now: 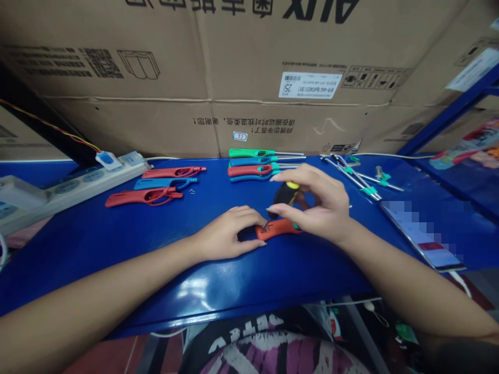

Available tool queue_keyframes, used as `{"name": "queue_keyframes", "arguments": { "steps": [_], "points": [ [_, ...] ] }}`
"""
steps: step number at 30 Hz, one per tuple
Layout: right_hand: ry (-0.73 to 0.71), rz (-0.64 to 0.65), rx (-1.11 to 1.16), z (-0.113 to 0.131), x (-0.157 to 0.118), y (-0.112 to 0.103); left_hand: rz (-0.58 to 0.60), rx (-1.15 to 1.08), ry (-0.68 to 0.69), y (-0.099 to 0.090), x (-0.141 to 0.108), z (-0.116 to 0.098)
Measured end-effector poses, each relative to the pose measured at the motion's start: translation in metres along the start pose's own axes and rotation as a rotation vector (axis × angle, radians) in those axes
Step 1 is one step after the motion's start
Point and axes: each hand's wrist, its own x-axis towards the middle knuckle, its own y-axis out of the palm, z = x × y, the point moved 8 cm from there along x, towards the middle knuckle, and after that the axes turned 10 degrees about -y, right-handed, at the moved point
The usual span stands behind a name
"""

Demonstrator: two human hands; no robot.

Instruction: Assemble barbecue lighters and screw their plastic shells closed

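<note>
An orange-red gas lighter [277, 228] lies flat on the blue tabletop. With thumb and fingers, my left hand [230, 232] pinches its left end. A screwdriver [284, 200] with a black and yellow handle is gripped in my right hand [322, 205]. It leans over the lighter, and its tip meets the casing near the left end. My right hand covers the lighter's right end. Behind my hands lies a stack of green, blue and red lighters [249, 170] with metal tubes. Farther left are red and blue lighter casings [144, 197] without tubes, with tiny metal bits [192, 191] beside them.
A white power strip [74, 187] runs along the left side. Metal tubes with green parts [362, 179] lie at the back right, near a phone [423, 236] with a cable. A large cardboard sheet [234, 78] stands behind the table [187, 291].
</note>
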Motion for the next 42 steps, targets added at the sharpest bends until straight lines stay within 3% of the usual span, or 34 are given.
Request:
{"name": "queue_keyframes", "arguments": {
  "steps": [2,7,10,12,16,21,25,27,32,35,37,40,42],
  "points": [
    [-0.076,0.014,-0.039,0.008,0.002,0.0,-0.001,-0.007,0.001,0.0,0.0,0.001],
    [0.036,0.078,0.103,0.009,0.0,0.008,0.002,-0.02,-0.003,0.001,0.0,0.002],
    [-0.147,0.01,-0.066,0.024,0.002,0.0,0.005,-0.027,-0.001,0.001,0.0,0.0],
    [-0.182,-0.002,-0.1,0.025,0.003,-0.002,0.008,-0.028,0.001,0.001,0.0,-0.001],
    [0.055,0.081,0.14,0.003,0.003,0.006,0.008,-0.016,0.001,0.0,0.0,0.0],
    [-0.086,-0.022,-0.065,0.007,0.005,-0.008,0.032,-0.037,-0.01,0.002,0.0,0.002],
    [0.143,0.112,0.155,-0.012,-0.001,0.008,0.035,-0.038,-0.014,0.002,0.001,0.002],
    [0.191,0.14,0.221,-0.016,-0.003,0.012,0.032,-0.04,-0.016,0.002,0.001,0.001],
    [0.002,0.015,-0.07,-0.003,0.0,-0.004,0.03,-0.043,-0.013,0.001,0.001,0.0],
    [0.141,0.111,0.095,-0.009,-0.004,0.007,0.029,-0.031,-0.011,0.001,0.001,0.0],
    [0.159,0.123,0.158,-0.007,-0.004,0.01,0.013,-0.013,-0.008,0.0,0.001,0.0],
    [-0.028,0.057,-0.027,0.008,0.0,0.0,0.002,-0.016,-0.003,0.0,0.001,0.0],
    [-0.061,0.059,-0.063,0.011,0.001,-0.001,0.01,-0.028,-0.001,0.001,0.001,0.0]
  ]
}}
